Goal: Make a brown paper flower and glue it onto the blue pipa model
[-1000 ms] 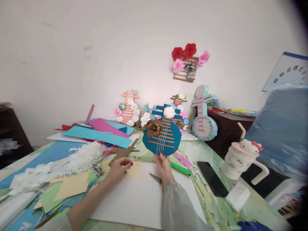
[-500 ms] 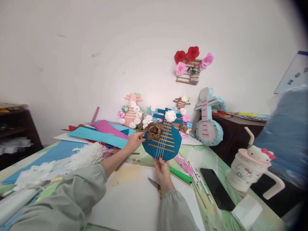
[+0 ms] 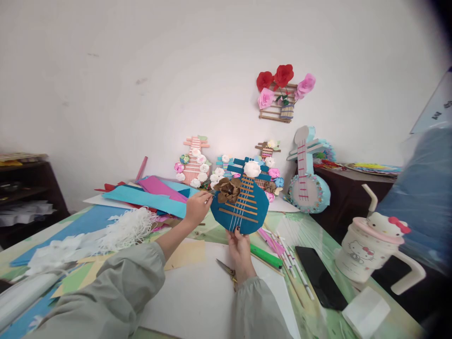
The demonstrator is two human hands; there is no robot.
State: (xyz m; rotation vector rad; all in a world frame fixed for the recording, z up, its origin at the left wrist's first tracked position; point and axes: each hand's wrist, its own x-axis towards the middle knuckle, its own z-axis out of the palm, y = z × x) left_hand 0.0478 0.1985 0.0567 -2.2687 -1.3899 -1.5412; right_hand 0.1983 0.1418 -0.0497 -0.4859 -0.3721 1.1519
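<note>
My right hand point(image 3: 238, 241) grips the bottom edge of a blue paper lute point(image 3: 243, 207) and holds it upright above the table. The lute carries tan cross strips, white strings, a brown paper flower point(image 3: 228, 189) on its left and a white flower point(image 3: 252, 169) at the top. My left hand point(image 3: 198, 207) reaches in from the left, with its fingertips pinched at the lute's left edge just below the brown flower.
Scissors point(image 3: 226, 271) lie on a white sheet point(image 3: 197, 292) under my right wrist. Coloured paper point(image 3: 148, 197), white string point(image 3: 123, 226), pens point(image 3: 282, 256), a black phone point(image 3: 319, 278) and a cat mug point(image 3: 367, 252) crowd the table. More paper instruments point(image 3: 307, 174) stand against the wall.
My left hand rose from the table up to the lute's left edge by the brown flower. My right hand kept holding the lute in place.
</note>
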